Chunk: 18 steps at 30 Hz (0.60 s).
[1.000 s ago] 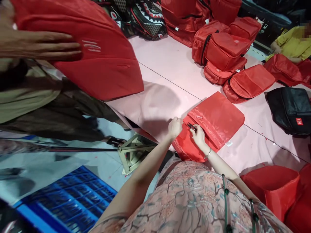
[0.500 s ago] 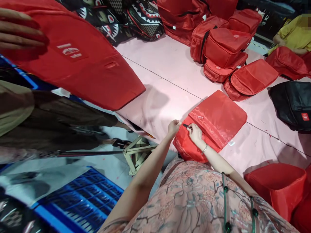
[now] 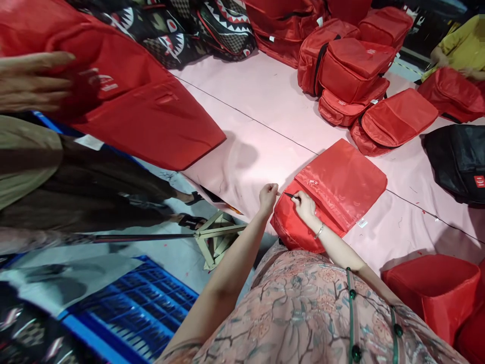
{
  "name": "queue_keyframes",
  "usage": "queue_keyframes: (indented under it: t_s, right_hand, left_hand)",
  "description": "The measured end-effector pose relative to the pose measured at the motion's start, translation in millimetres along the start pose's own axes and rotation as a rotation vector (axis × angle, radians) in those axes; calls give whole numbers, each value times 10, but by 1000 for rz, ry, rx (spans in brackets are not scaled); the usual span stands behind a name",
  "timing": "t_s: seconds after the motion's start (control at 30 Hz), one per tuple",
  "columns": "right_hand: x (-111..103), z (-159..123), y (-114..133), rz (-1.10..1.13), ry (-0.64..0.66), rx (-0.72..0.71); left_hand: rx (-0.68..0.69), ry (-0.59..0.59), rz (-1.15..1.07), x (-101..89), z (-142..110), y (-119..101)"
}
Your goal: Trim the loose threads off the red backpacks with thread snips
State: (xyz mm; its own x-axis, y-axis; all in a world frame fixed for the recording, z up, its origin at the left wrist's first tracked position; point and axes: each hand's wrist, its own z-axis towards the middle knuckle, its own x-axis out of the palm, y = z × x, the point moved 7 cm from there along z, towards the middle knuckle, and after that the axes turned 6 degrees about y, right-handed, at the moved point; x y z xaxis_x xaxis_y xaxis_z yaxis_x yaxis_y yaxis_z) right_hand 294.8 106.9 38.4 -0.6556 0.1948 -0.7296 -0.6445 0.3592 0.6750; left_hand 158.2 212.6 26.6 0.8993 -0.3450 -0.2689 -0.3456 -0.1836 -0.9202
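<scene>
A flat red bag (image 3: 350,174) lies on the pink-covered table in front of my body, with a white logo near its seam and a small white tag at its edge. My right hand (image 3: 304,206), a bracelet at its wrist, is closed around dark thread snips (image 3: 290,195) over the bag's left part. The snips' pointed tip faces my left hand (image 3: 269,196). That left hand is pinched shut just off the bag's left edge; whatever is between its fingertips is too small to make out.
A co-worker's hand (image 3: 36,81) holds a large red bag (image 3: 151,126) at the left. Red bags (image 3: 356,63) are piled at the back, near shark-patterned bags (image 3: 227,30). A black bag (image 3: 456,162) lies right. Blue crates (image 3: 140,303) and a folding stool (image 3: 215,237) stand below.
My left hand has drawn slightly left and up, widening the gap to the snips. The co-worker's hand and the large red bag have shifted. My right hand has barely moved.
</scene>
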Motion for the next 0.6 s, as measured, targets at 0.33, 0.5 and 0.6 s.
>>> queue_keyframes:
  t_s: [0.33,0.5,0.6]
  right_hand:
    - [-108,-408,34,171,148,-146]
    - [-127,-510,149,218,141,-131]
    - [-254,-611,248,260,109,-138]
  left_hand:
    - [-127,197,-277,-159,-710,619]
    - [-163,306,-430,7,-970,569]
    - [-177,336,-366,-15,-997,515]
